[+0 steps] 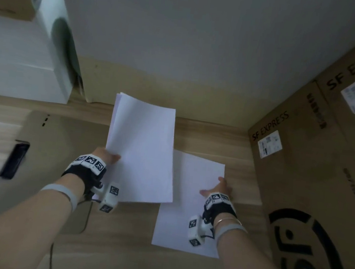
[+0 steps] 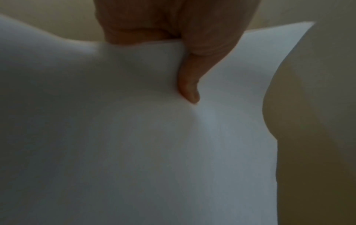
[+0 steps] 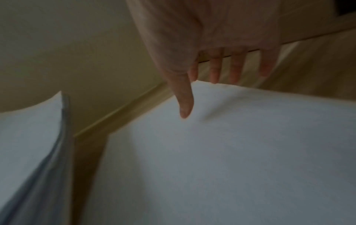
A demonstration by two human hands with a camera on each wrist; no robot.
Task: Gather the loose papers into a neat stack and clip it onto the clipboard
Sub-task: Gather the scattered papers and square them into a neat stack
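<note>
We note the bench (image 1: pixel 205 137), wood-grained, with large cardboard boxes (image 1: pixel 314 173) standing along its right side. On its left lies the clipboard (image 1: pixel 61 164), brown and rigid, its black clip (image 1: pixel 14 159) at the left end; we judge it stiff enough to take by any edge. The stack of papers (image 1: pixel 141 150) is raised off the bench, tilted, partly overlapping a single sheet (image 1: pixel 187 213) that lies flat. We judge the paper light, limp and slippery sheet on sheet, best pinched near an edge with support beneath. The left hand (image 1: pixel 108 156) pinches the stack's near-left edge, thumb on top. The right hand (image 1: pixel 219 187) rests with straight fingers on the sheet's far-right edge, holding nothing.
</note>
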